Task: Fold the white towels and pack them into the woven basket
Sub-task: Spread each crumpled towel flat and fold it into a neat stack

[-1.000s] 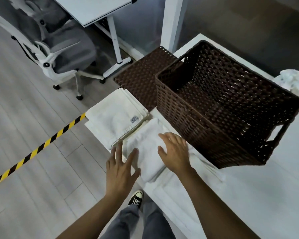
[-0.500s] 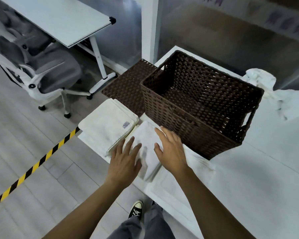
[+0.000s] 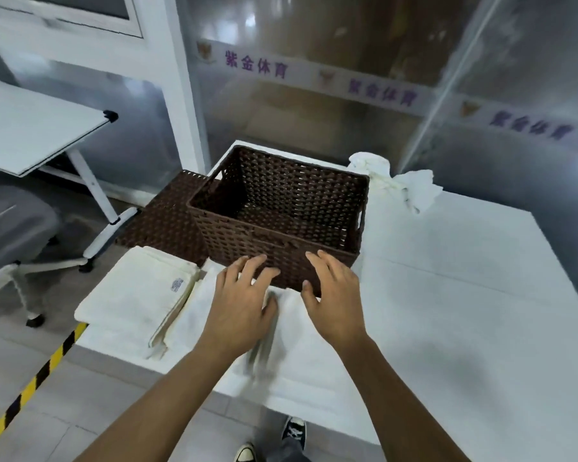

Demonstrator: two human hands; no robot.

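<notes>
Scanning left to right, hands over towels:
folded stack [image 3: 137, 296]: at table's left edge, beside basket, likely staged for packing
left hand [image 3: 239, 303]: fingers spread, palm down over the second folded towel [image 3: 194, 315], contact unclear through blur
right hand [image 3: 334, 295]: fingers spread and relaxed, holding nothing, just in front of basket wall
woven basket [image 3: 281, 211]: no towels inside, close for short transfer
unfolded towels [image 3: 397, 185]: bunched behind basket, well apart, not yet folded
</notes>
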